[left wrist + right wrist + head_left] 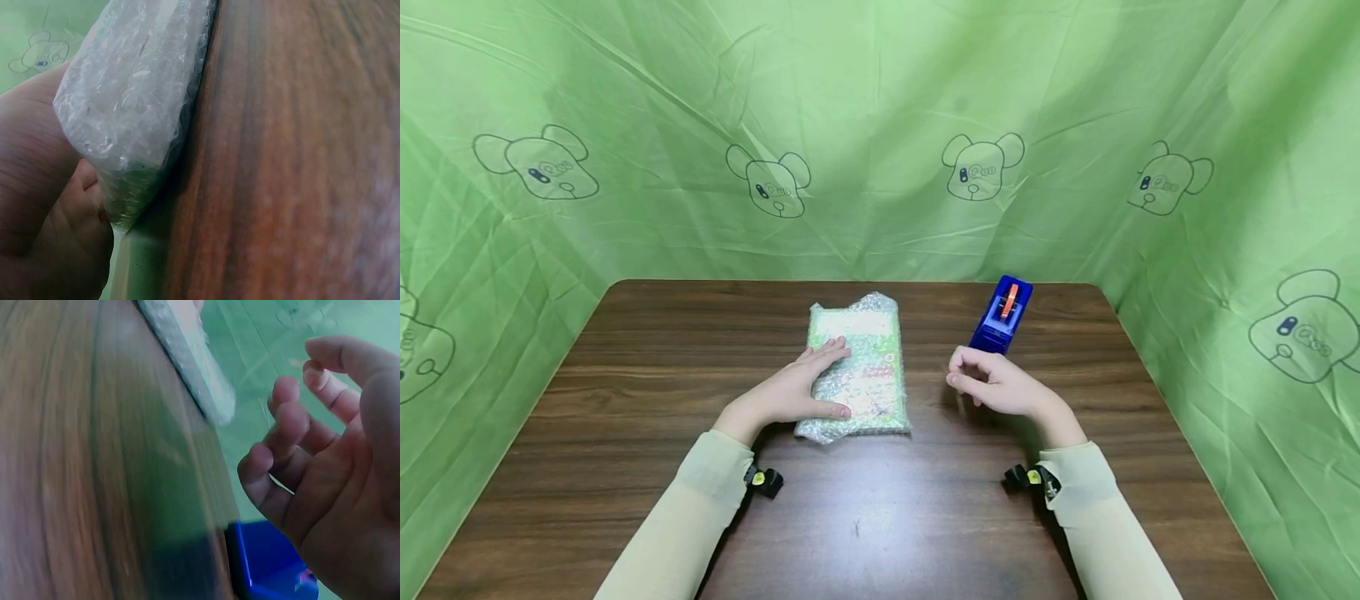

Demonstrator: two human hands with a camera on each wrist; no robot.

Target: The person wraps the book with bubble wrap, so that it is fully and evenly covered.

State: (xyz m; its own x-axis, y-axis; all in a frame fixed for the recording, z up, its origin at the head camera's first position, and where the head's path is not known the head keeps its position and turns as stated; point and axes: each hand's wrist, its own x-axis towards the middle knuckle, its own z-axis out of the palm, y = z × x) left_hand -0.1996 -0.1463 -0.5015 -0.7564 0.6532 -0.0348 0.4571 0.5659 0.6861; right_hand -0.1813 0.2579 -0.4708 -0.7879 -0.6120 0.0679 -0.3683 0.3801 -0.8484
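Note:
A flat package in clear bubble wrap (872, 367), with a green and white printed face under the wrap, lies on the table. My left hand (793, 387) rests on its left part, fingers spread and straight, thumb near the lower edge. In the left wrist view the wrapped corner (131, 125) lies against the palm side of that hand. My right hand (1000, 383) hovers right of the package, fingers loosely bent and thumb near the index fingertip; nothing shows between them. Just beyond it stands a blue tape dispenser (998, 321) with an orange wheel, its near end close to the knuckles.
The dark wood-grain table (662, 358) has rounded back corners. Green cloth (880, 208) printed with cartoon bear heads hangs behind it and along both sides. A small black camera is strapped at each wrist.

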